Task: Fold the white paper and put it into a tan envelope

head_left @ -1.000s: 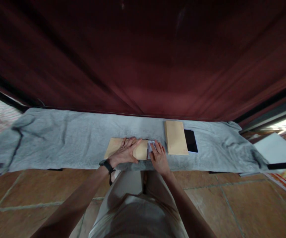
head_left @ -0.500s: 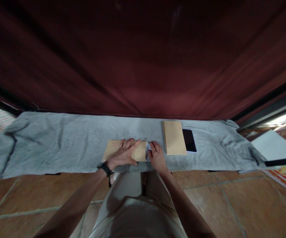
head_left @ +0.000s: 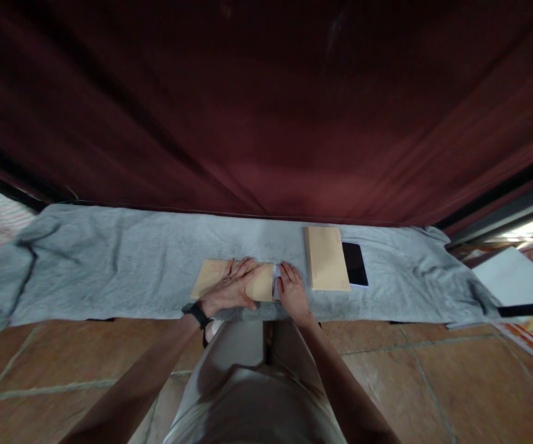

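A brown paper envelope [head_left: 262,285] lies lengthwise on the grey cloth in front of me. My left hand [head_left: 231,290] rests across it with fingers spread and thumb apart, pressing it down. At the envelope's right end, where a pale whitish-grey strip [head_left: 276,277] shows, my right hand [head_left: 292,290] lies palm down with its fingers stretched forward. Its fingertips touch that end; whether any paper is pinched under the thumb is hidden. To the right sits a neat stack of brown envelopes [head_left: 328,259], beside a dark-screened phone [head_left: 355,264].
Grey cloth [head_left: 155,246] covers the long narrow surface, with rumpled folds at its left end. A dark red fabric [head_left: 266,123] rises behind it. A white box-like thing [head_left: 516,274] stands at the far right. Tiled floor [head_left: 386,370] shows below.
The view has shifted and tilted slightly. Both hands stay in nearly the same place on the envelope; the right fingers lie a little flatter at its end.
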`<action>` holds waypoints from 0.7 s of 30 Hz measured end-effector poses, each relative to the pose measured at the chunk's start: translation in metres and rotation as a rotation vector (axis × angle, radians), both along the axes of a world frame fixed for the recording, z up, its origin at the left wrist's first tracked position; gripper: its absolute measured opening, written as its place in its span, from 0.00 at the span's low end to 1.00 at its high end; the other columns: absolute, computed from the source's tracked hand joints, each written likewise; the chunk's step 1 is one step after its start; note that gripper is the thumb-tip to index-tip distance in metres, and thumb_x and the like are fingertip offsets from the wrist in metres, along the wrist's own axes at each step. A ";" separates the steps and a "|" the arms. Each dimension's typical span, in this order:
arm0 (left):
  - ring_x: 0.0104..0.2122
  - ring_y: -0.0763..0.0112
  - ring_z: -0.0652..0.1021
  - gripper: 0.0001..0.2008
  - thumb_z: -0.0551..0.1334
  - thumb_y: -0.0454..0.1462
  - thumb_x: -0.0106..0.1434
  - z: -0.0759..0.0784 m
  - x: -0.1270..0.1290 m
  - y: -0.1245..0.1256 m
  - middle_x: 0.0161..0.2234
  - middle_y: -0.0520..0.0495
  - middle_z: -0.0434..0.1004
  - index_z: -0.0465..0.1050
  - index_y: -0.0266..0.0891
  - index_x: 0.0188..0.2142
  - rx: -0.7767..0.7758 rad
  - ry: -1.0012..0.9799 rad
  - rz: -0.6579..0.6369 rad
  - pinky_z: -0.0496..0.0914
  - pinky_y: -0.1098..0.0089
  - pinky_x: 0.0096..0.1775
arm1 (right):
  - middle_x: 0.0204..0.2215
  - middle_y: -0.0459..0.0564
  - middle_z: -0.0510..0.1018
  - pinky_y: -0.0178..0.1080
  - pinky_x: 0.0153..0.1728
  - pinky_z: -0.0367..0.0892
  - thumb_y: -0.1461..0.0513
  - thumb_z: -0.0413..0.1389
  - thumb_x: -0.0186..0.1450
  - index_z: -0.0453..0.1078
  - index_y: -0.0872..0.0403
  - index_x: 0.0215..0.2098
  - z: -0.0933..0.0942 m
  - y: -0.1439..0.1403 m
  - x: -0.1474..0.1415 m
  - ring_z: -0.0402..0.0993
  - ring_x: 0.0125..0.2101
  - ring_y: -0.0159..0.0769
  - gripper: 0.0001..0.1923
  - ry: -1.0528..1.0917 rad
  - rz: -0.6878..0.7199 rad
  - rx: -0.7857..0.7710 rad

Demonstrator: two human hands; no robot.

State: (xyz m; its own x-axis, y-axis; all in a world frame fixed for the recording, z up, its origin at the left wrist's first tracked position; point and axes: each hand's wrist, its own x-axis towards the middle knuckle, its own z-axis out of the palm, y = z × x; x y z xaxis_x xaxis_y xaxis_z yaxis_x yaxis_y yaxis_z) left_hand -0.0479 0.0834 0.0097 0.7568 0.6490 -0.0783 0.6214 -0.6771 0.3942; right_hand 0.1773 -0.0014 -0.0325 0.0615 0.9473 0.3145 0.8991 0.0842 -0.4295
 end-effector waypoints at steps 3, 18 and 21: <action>0.73 0.45 0.47 0.53 0.70 0.57 0.56 0.003 0.007 -0.018 0.75 0.36 0.42 0.48 0.45 0.73 0.099 -0.040 -0.017 0.40 0.42 0.69 | 0.65 0.61 0.69 0.53 0.67 0.59 0.64 0.45 0.74 0.64 0.60 0.66 0.000 0.000 0.001 0.61 0.66 0.45 0.24 0.044 0.012 0.005; 0.73 0.51 0.47 0.38 0.59 0.51 0.71 -0.005 0.017 -0.065 0.73 0.33 0.48 0.51 0.37 0.72 0.308 -0.054 0.120 0.43 0.42 0.70 | 0.65 0.61 0.67 0.64 0.62 0.64 0.61 0.44 0.75 0.63 0.52 0.67 -0.002 -0.057 0.006 0.61 0.66 0.50 0.24 0.219 -0.029 0.120; 0.74 0.52 0.46 0.35 0.60 0.49 0.71 0.005 0.028 -0.073 0.74 0.38 0.48 0.53 0.41 0.72 0.222 -0.037 0.022 0.40 0.44 0.70 | 0.66 0.59 0.67 0.62 0.63 0.63 0.61 0.43 0.76 0.60 0.51 0.69 0.011 -0.068 -0.011 0.60 0.67 0.47 0.24 0.260 0.038 0.114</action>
State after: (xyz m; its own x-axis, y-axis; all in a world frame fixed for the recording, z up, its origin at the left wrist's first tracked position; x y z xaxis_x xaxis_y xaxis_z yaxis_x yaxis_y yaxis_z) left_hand -0.0201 0.0100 0.0145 0.7419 0.6637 0.0956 0.6251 -0.7362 0.2594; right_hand 0.1658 -0.0694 -0.0219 0.1194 0.9099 0.3973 0.7557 0.1763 -0.6308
